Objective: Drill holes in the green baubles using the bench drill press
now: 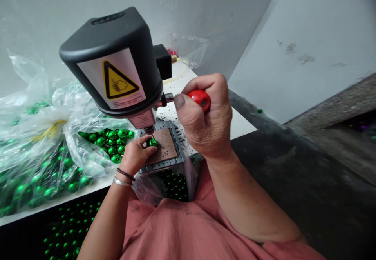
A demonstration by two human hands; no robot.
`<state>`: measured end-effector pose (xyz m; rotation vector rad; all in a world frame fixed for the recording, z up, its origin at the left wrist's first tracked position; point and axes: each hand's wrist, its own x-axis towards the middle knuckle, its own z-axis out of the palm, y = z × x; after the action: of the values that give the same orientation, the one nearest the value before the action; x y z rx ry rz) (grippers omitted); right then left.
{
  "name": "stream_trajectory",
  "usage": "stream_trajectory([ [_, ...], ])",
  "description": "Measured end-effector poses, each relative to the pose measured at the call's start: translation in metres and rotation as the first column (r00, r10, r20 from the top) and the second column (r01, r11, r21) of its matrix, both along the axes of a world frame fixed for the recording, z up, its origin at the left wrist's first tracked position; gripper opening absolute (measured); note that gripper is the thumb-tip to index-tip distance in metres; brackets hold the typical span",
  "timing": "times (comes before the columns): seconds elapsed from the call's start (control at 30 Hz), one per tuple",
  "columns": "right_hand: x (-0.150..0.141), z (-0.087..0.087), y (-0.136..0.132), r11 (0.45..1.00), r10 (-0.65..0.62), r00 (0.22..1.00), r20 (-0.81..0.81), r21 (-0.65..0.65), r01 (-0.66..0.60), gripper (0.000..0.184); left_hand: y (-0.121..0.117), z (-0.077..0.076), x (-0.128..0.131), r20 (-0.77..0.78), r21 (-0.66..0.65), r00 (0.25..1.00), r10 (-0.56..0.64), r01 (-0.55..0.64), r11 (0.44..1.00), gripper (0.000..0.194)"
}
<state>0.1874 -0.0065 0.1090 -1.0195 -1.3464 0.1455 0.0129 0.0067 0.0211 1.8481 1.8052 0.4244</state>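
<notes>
A black bench drill press (117, 56) with a yellow warning triangle stands in front of me. My right hand (205, 115) is closed around the red knob (199, 99) of its feed lever. Below the drill head, my left hand (138, 152) pinches a shiny green ball (152, 142) between thumb and fingers. The ball rests on a brown board (164, 144) on the grey machine base (179, 150). A thin drill bit (152, 135) points down at the top of the ball; whether it has entered cannot be made out.
Clear plastic bags (49, 134) full of green balls cover the table's left side. Dark shavings (183, 134) lie around the base. An open bag of green balls (174, 185) sits below the base at my lap. One green ball (260, 111) lies on the floor at right.
</notes>
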Motion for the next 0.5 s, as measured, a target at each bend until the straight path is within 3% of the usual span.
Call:
stream_trajectory([
  [0.3, 0.001, -0.001, 0.000, 0.999, 0.041, 0.999, -0.011, -0.007, -0.041, 0.017, 0.019, -0.016, 0.000, -0.073, 0.058, 0.984, -0.162, 0.167, 0.984, 0.046],
  [0.5, 0.003, -0.002, 0.000, 1.000, 0.010, 0.999, 0.040, 0.007, -0.010, 0.016, 0.019, -0.019, 0.001, -0.105, 0.075, 0.977, -0.186, 0.194, 0.978, 0.038],
])
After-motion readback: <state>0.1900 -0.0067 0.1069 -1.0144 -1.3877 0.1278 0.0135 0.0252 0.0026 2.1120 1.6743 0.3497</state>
